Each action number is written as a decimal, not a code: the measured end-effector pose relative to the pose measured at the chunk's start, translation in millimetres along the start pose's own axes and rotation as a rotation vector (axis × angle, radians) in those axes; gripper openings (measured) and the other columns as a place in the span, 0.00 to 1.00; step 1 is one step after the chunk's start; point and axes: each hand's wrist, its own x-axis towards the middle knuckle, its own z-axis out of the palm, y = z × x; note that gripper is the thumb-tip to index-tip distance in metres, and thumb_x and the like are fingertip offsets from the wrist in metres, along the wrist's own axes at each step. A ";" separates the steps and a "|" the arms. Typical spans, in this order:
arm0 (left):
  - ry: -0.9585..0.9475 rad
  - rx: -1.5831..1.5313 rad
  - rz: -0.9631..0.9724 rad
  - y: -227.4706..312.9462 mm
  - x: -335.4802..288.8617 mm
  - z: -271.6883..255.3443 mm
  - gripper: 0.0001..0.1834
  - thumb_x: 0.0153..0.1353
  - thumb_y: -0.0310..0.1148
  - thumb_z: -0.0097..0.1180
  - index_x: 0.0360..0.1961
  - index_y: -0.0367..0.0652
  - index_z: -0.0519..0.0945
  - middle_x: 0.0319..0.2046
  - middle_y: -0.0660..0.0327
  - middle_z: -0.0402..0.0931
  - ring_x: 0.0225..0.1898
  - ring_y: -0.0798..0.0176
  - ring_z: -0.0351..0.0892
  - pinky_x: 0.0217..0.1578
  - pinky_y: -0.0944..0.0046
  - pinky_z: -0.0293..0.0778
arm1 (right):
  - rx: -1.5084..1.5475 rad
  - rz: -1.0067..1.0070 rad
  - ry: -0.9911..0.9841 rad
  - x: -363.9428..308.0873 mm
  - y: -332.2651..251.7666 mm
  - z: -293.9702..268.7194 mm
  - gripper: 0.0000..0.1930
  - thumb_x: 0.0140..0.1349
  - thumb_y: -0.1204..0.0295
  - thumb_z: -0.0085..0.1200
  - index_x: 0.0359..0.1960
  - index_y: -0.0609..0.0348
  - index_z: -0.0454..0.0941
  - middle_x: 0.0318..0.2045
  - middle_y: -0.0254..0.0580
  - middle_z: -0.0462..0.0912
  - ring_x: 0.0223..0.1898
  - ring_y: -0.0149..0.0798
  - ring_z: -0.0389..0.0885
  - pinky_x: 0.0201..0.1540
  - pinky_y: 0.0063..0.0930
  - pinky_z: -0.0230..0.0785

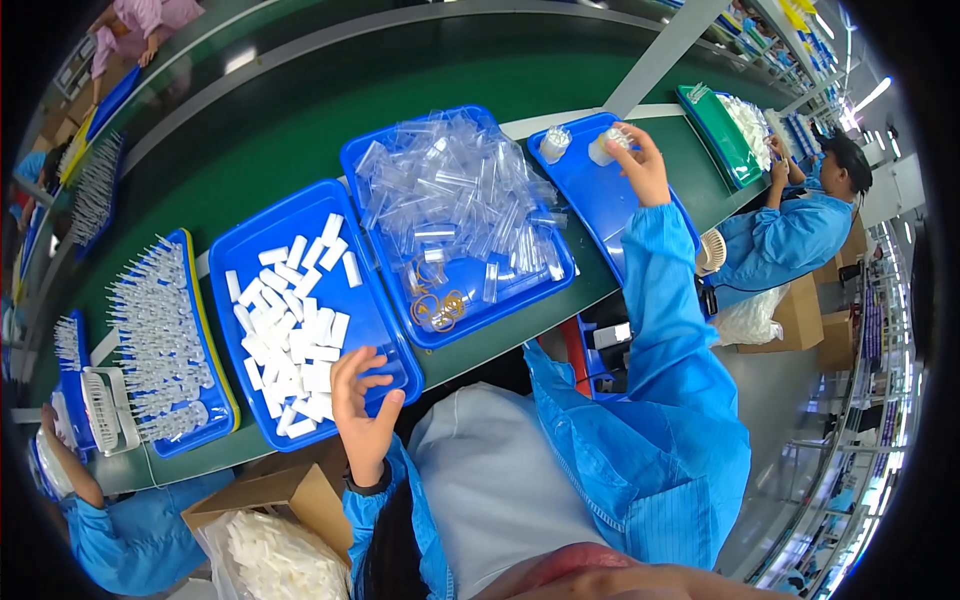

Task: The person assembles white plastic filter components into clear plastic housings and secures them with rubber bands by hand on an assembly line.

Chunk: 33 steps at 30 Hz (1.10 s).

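Note:
My left hand [362,400] hovers over the near edge of a blue tray [372,290] with many short white cylinders [285,340]. Its fingers are bent a little, with the thumb apart, and nothing shows between them. At the far right, my right hand [645,165] reaches over a second blue tray [600,205]. Its thumb and fingers close around the top of a small bundle of whitish pieces [603,150]; what exactly these are is too small to tell. A similar bundle [555,144] stands to its left.
Between my hands a blue tray [480,322] holds a heap of clear plastic tubes [450,190] and several tan rubber bands [437,308]. Farther left is a tray of upright white-tipped parts [160,340]. A co-worker [790,230] sits at right; another person's arm [75,465] shows at left.

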 end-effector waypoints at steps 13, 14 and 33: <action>0.020 0.043 -0.049 5.3 -0.5 -13.6 0.28 0.52 0.18 0.59 0.56 0.37 0.70 0.52 0.52 0.67 0.49 0.58 0.74 0.42 0.65 0.76 | 0.082 0.137 -0.280 53.0 85.6 45.2 0.31 0.53 0.82 0.58 0.62 0.55 0.66 0.48 0.43 0.76 0.33 0.34 0.81 0.32 0.24 0.75; 0.031 0.047 -0.046 5.6 -2.6 -14.1 0.27 0.52 0.17 0.58 0.56 0.37 0.70 0.52 0.52 0.67 0.48 0.58 0.75 0.41 0.66 0.75 | 0.092 0.131 -0.295 55.1 95.4 44.9 0.31 0.53 0.82 0.58 0.62 0.55 0.66 0.48 0.43 0.76 0.33 0.34 0.81 0.32 0.24 0.75; 1.068 1.268 0.034 13.1 -12.1 -178.3 0.22 0.50 0.32 0.66 0.45 0.39 0.73 0.35 0.57 0.71 0.35 0.58 0.73 0.35 0.61 0.71 | -0.555 -0.656 -0.352 -126.8 -86.5 67.9 0.27 0.54 0.80 0.57 0.59 0.58 0.69 0.57 0.48 0.70 0.62 0.52 0.62 0.62 0.41 0.54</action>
